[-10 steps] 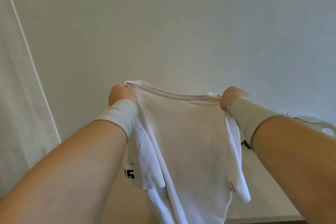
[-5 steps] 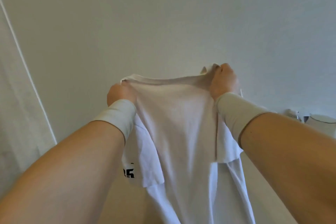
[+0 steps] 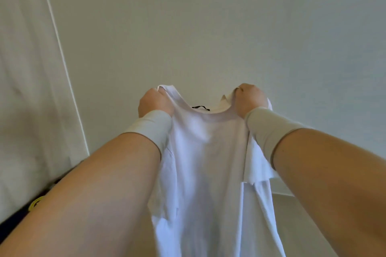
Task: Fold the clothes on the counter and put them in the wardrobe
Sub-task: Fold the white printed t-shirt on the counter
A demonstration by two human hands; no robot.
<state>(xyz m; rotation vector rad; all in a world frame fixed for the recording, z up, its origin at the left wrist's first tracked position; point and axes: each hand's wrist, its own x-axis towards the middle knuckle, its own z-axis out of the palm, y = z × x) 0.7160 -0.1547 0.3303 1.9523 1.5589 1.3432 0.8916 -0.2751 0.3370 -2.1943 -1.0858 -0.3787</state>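
**Shirt held up, fold not yet begun**

Both hands are gripping a white shirt [image 3: 205, 152] at its shoulders and holding it up in front of a plain wall [image 3: 208, 27]. The left hand [image 3: 154, 103], at about ten o'clock from the neckline, is pinching the cloth beside the collar; the right hand [image 3: 249, 99], at about two o'clock, is curled round a bunch of the fabric at the other shoulder. The hands are well apart, with the open neck and a small black tag [image 3: 200, 107] between them.

The shirt is hanging straight down toward six o'clock between the forearms, its sleeves drooping at either side — the right one sticking out under the right wrist. Its hem is running out of view at the bottom edge.

As a judgement, the task is sitting at an early stage for this garment: it is spread out and lifted, but no crease or fold is showing in it. Folding it and carrying it to the wardrobe are still to come. The wardrobe is not showing here, and whether other clothes are waiting or are already put away cannot be told, though something dark [image 3: 23, 213] is lying at eight o'clock.
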